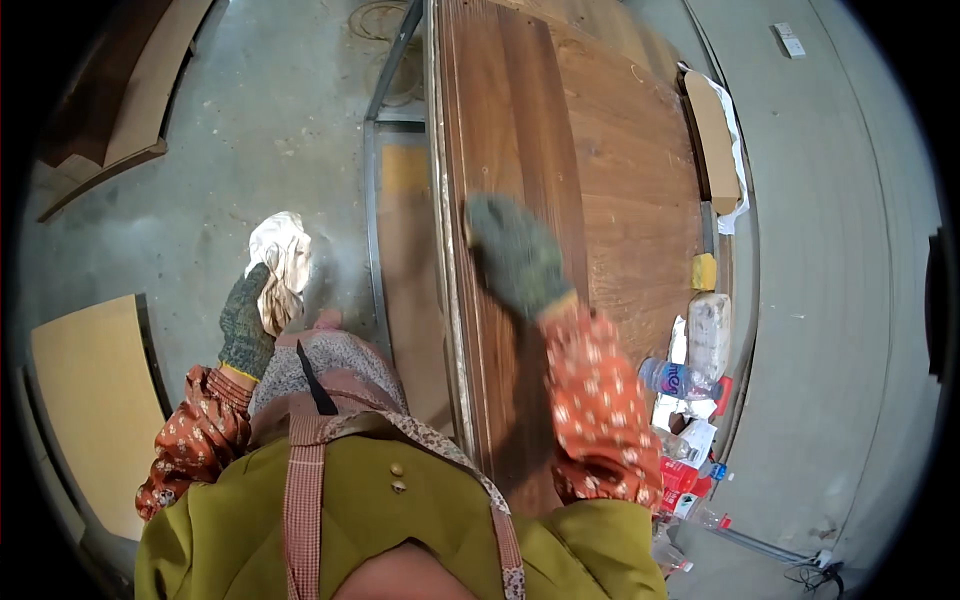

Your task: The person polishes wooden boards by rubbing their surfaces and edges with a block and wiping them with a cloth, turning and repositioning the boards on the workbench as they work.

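My left hand (246, 325), in a dark green knit glove with a yellow cuff, is closed round a bunched white cloth (283, 255). It hangs over the floor, to the left of the workbench. My right hand (515, 255), gloved alike, is over a brown wooden panel (510, 120) near its left edge. Motion smears its fingers, and its palm side is hidden, so whether it holds anything does not show. The panel lies lengthwise along the bench, its grain running away from me.
Along the right side are a yellow sponge (703, 272), a clear plastic bottle (680, 380), several more bottles and a cardboard piece (712, 140). Tan boards (95, 400) stand at the left. A metal frame (372, 200) runs beside the panel.
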Available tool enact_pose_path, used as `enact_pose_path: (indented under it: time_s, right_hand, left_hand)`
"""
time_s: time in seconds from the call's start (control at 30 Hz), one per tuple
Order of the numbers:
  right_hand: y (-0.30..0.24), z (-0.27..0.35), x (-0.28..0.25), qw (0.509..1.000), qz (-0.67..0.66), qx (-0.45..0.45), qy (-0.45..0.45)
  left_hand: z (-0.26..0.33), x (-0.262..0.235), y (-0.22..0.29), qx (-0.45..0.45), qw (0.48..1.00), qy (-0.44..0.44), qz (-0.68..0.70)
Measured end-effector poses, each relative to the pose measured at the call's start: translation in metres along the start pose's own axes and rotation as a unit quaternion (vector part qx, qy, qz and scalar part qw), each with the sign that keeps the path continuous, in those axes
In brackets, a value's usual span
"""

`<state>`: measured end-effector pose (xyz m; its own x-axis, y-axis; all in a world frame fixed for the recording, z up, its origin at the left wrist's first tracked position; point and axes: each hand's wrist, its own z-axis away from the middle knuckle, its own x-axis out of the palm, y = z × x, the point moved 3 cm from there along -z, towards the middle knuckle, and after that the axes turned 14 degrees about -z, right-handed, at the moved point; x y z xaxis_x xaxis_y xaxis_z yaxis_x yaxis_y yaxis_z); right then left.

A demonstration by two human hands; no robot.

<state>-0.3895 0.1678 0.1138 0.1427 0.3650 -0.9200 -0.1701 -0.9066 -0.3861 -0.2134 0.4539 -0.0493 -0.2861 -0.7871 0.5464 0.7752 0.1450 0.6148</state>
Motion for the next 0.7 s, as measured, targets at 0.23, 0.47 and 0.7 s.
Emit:
enact_pose_path:
  time_s: [0.23, 0.47, 0.7]
  right_hand:
    - [-0.066, 0.137, 0.003, 0.992, 0.031, 0.043, -0.111]
    - [-0.024, 0.010, -0.008, 0.995, 0.016, 0.037, -0.087]
    - [0.065, -0.170, -0.025, 0.999, 0.026, 0.035, -0.014]
  left_hand:
    - [-0.031, -0.005, 0.009, -0.049, 0.996, 0.000, 0.074]
    - [-0.044, -0.023, 0.009, -0.054, 0.994, 0.007, 0.091]
    - [-0.102, -0.001, 0.039, -0.020, 0.997, 0.016, 0.078]
